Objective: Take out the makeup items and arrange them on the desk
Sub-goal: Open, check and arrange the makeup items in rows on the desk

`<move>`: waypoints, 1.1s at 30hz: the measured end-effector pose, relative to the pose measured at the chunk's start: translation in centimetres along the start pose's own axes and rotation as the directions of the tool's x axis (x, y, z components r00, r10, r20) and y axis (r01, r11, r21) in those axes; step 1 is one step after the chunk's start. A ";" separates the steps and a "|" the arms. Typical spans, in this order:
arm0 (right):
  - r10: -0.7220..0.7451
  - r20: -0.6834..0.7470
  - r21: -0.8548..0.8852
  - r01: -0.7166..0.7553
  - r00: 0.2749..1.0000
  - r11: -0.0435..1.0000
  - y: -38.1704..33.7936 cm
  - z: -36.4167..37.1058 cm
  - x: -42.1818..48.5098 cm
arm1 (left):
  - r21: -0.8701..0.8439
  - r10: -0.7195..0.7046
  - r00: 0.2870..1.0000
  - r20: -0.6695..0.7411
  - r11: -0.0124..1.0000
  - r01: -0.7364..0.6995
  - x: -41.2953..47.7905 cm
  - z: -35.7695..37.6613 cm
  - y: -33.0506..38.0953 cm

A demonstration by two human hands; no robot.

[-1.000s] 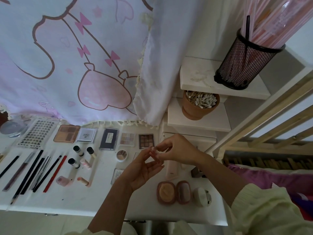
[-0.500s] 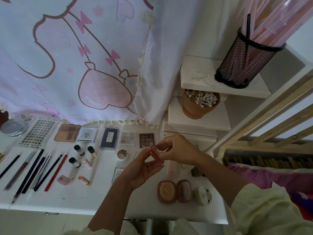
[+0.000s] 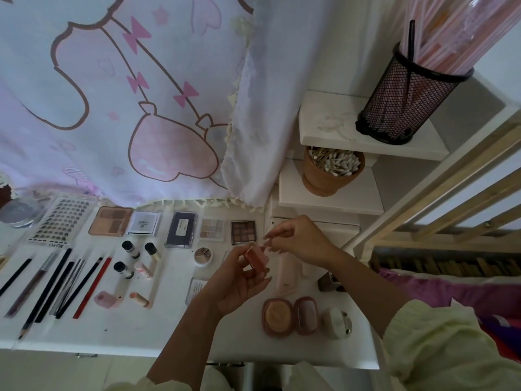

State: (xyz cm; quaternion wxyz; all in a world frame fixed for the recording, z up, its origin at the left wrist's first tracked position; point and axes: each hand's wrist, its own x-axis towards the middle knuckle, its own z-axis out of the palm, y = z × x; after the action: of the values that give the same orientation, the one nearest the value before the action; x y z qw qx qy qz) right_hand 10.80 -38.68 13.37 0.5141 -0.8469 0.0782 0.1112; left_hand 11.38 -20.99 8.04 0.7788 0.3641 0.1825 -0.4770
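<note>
Just above the white desk, the left hand holds a small pink rectangular case, fingers curled round it. The right hand has its pinched fingertips at the case's upper edge; whether they grip it is unclear. A square brown eyeshadow palette lies on the desk just behind.

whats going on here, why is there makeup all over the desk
A person is setting makeup out on a white desk. Their left hand holds a small pink item above the desk, and the right hand has its fingers at the item's top; whether they grip it is unclear. Palettes sit in a row at the back, pencils lie side by side on the left, and an open compact rests near the front.
</note>
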 end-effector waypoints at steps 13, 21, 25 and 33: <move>0.205 -0.015 0.175 -0.199 0.979 0.964 1.2 -1.2 -0.3 | -0.014 -0.100 0.995 0.011 0.995 0.100 1.6 -1.6 -0.3; 0.328 -0.183 0.071 -0.320 0.927 0.945 3.7 1.1 0.4 | 0.300 0.166 0.925 -0.342 0.952 -0.060 3.6 -2.5 -1.4; 0.347 -0.254 0.017 -0.355 0.903 0.935 5.5 2.9 1.3 | 0.428 0.284 0.865 -0.413 0.899 -0.091 4.2 -2.4 -2.4; 0.428 -0.332 0.025 -0.446 0.841 0.895 7.1 4.8 2.4 | 0.793 0.401 0.872 -0.281 0.609 -0.024 5.8 -3.2 -3.9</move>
State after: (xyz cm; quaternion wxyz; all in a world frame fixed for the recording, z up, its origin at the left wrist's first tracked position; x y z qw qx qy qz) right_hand 10.80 -37.75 4.55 0.4323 -0.8264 0.3507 0.0844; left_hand 10.96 -23.23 0.72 0.5399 0.7755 0.0839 -0.3164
